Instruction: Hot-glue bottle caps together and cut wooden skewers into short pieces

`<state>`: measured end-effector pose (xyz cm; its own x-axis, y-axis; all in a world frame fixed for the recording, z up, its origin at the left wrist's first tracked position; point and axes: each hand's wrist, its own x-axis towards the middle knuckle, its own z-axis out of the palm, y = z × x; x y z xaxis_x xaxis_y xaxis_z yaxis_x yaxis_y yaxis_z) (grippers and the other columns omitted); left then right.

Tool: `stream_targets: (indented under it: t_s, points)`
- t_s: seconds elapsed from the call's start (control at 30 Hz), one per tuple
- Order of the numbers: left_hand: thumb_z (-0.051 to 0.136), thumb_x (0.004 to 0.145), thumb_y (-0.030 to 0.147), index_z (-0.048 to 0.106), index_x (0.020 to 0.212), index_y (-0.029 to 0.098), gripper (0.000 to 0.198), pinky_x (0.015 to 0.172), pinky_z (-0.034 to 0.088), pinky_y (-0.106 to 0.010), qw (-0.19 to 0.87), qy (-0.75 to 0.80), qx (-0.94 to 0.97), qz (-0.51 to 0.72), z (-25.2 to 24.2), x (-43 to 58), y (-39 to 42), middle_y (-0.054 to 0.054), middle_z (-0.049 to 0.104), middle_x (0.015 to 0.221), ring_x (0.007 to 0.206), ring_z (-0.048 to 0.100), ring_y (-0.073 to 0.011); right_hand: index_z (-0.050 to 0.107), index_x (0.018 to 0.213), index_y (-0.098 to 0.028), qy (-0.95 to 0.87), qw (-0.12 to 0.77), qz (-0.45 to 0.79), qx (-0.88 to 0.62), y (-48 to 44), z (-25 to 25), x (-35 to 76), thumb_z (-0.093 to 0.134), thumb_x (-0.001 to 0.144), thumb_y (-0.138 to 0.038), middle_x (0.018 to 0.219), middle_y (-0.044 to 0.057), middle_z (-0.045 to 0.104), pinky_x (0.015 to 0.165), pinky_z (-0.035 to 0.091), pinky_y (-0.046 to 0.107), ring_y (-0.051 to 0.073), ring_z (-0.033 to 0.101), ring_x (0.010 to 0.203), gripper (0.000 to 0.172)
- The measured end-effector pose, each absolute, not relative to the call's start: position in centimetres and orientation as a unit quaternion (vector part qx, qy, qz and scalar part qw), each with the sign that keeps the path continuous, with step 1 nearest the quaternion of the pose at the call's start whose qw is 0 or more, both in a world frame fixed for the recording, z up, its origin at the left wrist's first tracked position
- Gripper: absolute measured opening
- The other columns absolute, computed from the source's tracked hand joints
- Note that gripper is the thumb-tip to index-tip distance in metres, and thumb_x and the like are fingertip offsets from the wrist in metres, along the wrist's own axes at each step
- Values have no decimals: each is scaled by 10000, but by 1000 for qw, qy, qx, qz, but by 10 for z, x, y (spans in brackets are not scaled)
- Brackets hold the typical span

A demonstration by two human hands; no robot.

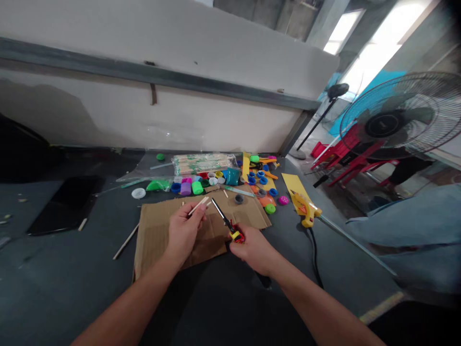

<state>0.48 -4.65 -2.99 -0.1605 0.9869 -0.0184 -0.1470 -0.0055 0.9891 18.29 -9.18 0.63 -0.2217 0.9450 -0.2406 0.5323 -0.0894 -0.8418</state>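
Note:
Over the brown cardboard [154,226], my left hand [183,228] pinches short pale wooden sticks [198,205] between thumb and fingers. Just to the right, my right hand [254,247] is closed round what looks like a long-nosed lighter [223,214], with a thin metal barrel and red and yellow parts near the grip. Its barrel points up and left, its tip close to the sticks but apart from them. No flame shows. A grey bottle cap [238,198] and a small stick piece lie on the cardboard. My right fingers hide much of the lighter's handle.
Behind the cardboard lie coloured bottle caps [197,187] and a plastic-wrapped bundle of sticks [201,163]. A yellow glue gun [308,211] with a black cord rests at right. A phone [65,204] and a loose stick [126,241] lie left. Beyond the table stands a fan [385,124].

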Motion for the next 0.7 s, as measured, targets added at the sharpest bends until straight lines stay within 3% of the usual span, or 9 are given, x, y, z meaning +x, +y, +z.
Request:
stream_targets:
  t_s: [0.27,0.5,0.7]
  points:
    - [665,786,421,660,725,162,267,427,229,-203,470,516,448,560,-30,4,-47,42,489,533,467,339,-67,559,822,-174,-658,211,413,-593,-92,12,182,548,684,-199,730,4,595,590,367,224,135,510,666,140]
    - [675,769,442,676,686,152,302,415,192,-218,463,528,456,547,-31,2,-47,35,479,513,450,313,-64,552,799,-167,-673,202,390,-595,-92,16,184,535,677,-180,702,5,587,558,347,225,129,490,627,124]
    - [699,739,443,719,784,154,293,400,229,-194,478,529,432,553,-32,4,-46,13,567,577,459,361,-64,559,778,-180,-642,206,437,-595,-90,9,186,516,683,-181,592,-37,525,522,331,211,105,459,548,104]
